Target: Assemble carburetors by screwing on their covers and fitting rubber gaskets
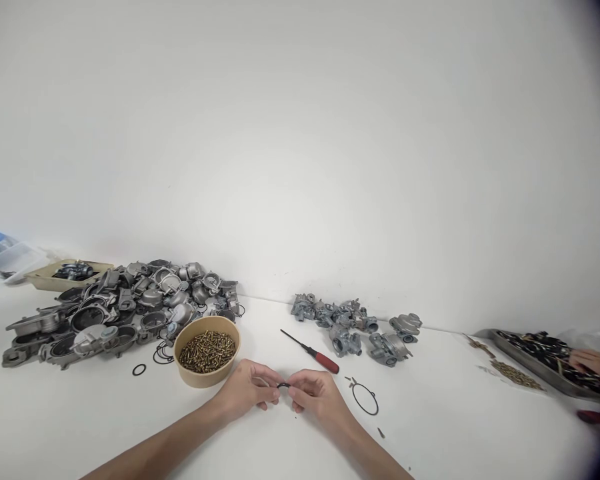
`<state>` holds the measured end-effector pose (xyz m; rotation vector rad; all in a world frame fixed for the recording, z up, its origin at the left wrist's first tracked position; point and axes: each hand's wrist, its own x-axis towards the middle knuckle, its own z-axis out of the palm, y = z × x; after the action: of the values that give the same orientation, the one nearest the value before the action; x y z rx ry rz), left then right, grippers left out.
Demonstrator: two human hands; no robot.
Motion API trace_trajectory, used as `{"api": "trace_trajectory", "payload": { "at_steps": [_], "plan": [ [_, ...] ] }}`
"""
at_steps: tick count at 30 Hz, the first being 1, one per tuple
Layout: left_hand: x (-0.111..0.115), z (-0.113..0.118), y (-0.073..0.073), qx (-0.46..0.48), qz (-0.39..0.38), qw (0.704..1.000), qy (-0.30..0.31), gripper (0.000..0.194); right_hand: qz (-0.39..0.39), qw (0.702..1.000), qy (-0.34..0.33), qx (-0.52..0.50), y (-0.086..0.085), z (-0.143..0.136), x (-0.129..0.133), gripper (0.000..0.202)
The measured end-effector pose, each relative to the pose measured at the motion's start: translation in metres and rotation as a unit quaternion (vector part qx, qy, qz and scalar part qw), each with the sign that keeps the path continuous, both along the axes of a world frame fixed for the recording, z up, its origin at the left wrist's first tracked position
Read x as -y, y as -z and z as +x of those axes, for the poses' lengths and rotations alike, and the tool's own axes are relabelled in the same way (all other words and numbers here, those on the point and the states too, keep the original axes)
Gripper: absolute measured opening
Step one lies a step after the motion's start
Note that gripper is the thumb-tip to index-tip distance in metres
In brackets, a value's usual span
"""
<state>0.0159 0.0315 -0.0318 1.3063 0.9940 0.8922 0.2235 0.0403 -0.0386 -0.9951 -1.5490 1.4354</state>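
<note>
My left hand point(250, 390) and my right hand point(313, 393) meet above the white table, pinching a small black rubber ring point(283, 385) between them. Fingers cover most of the ring. Left of my hands stands a round cardboard bowl point(183, 371) full of brass-coloured screws point(207, 351). Beyond my right hand lies a screwdriver point(325, 362) with a red handle and dark shaft. A larger black gasket ring point(365, 399) rests to the right, with a few loose screws point(381, 433) around it.
Grey metal bowl-shaped castings point(95, 313) are heaped at left, with black O-rings point(139, 369) beside them. Several carburetor bodies point(345, 340) stand by the wall. At far right, another person's hand point(597, 367) reaches into a metal tray point(520, 363) near a brass-coloured pile point(517, 375).
</note>
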Motion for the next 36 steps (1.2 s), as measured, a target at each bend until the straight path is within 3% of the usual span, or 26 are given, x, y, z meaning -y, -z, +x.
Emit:
{"api": "trace_trajectory", "payload": {
  "at_steps": [8,19,27,36],
  "plan": [
    [0.002,0.001,-0.001,0.002,0.001,1.0,0.008,0.035,0.014,1.0,-0.004,-0.016,0.004,-0.003,-0.002,0.028],
    [0.007,0.006,-0.002,-0.008,0.015,1.0,0.014,0.03,0.059,0.996,-0.003,0.061,0.0,-0.003,0.004,0.013],
    [0.008,0.009,-0.001,-0.014,0.006,1.0,-0.002,0.025,0.06,0.996,-0.001,0.065,-0.001,-0.005,0.006,0.021],
    [0.01,0.01,0.001,-0.032,0.019,0.999,-0.011,0.014,0.063,0.996,-0.012,0.069,-0.007,-0.006,0.01,0.018]
  ]
}}
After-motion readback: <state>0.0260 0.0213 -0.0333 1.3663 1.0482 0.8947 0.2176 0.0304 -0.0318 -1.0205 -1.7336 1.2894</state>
